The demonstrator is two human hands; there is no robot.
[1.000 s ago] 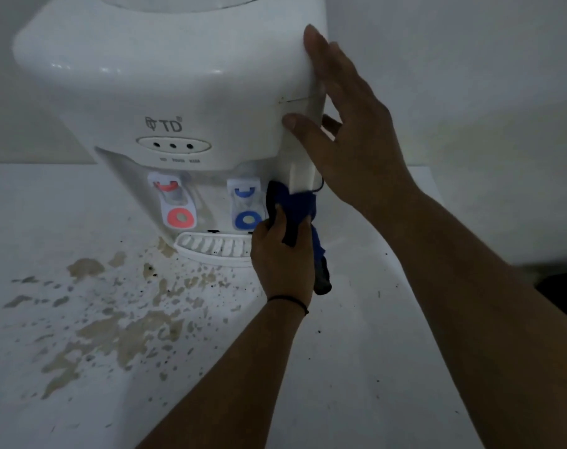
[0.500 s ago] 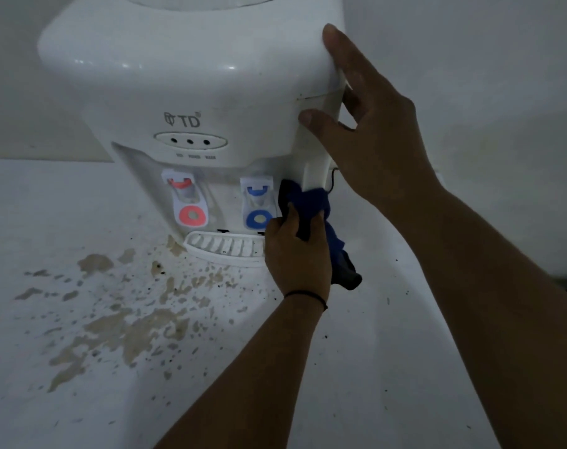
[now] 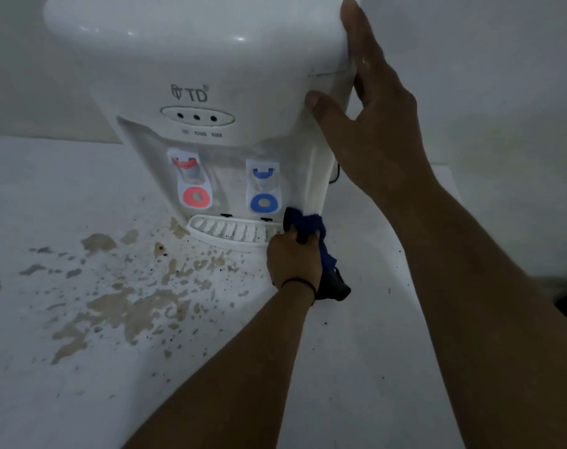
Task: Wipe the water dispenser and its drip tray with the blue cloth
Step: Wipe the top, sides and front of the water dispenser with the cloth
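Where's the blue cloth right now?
Head view, centre-right: the blue cloth is gripped in the left hand, at the drip tray's right end, below the blue tap.

Bunched blue cloth point(image 3: 308, 223) touches white dispenser point(image 3: 210, 59) beside drip tray point(image 3: 230, 233)

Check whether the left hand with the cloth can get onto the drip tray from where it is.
Probably yes: the left hand grips the blue cloth right at the drip tray's right end, nothing between.

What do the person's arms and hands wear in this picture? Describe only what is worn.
Both forearms are bare, with no sleeves in view. The left hand has a thin black band around its wrist. The right hand wears nothing visible: no glove, ring or watch.
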